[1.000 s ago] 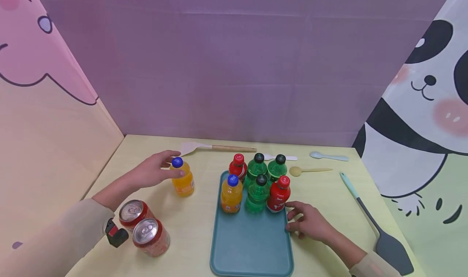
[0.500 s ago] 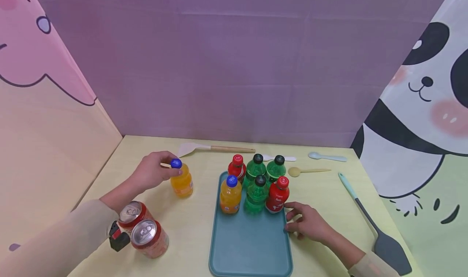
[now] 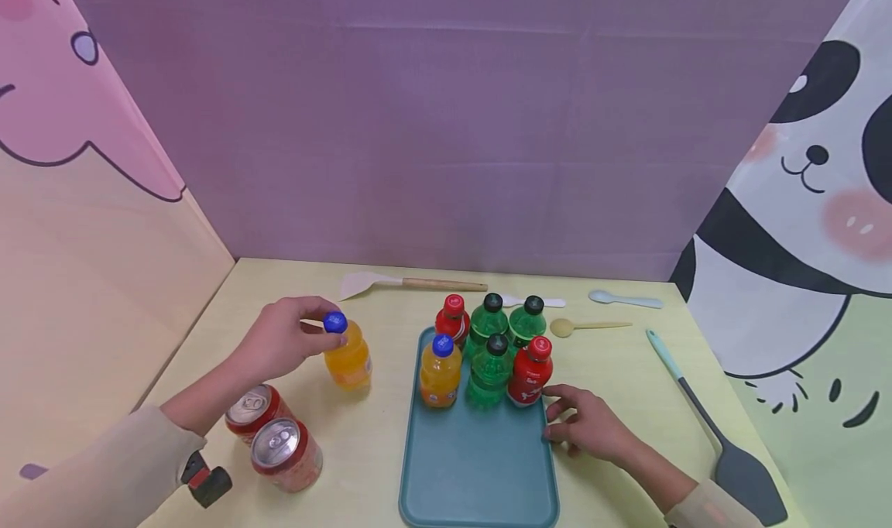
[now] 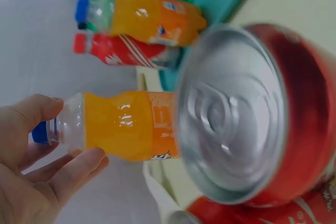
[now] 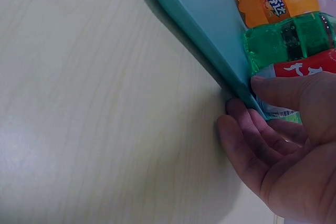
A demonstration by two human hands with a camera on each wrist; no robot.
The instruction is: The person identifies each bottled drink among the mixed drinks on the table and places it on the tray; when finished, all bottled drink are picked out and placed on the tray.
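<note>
My left hand (image 3: 289,338) pinches an orange soda bottle (image 3: 351,358) by its neck, just under the blue cap. The bottle leans slightly; whether its base touches the table I cannot tell. My right hand (image 3: 588,427) rests its fingertips loosely against the right rim of a teal tray (image 3: 481,470). At the tray's far end stand another orange soda bottle (image 3: 440,373), several green soda bottles (image 3: 490,377) and two red-capped bottles, the nearer red bottle (image 3: 531,373) close to my right fingers. In the left wrist view, a soda can (image 4: 231,114) hides the gripped bottle's base.
Two red soda cans (image 3: 287,458) stand below my left forearm. A wooden-handled spatula (image 3: 446,284) lies along the back of the table. Behind the bottles are a wooden spoon (image 3: 592,325) and a pale blue spoon (image 3: 627,300). A long dark turner (image 3: 749,474) lies on the right.
My left fingers have closed around the neck of the orange soda bottle, which has shifted slightly toward me and tilted. My right hand and the tray keep their places.
</note>
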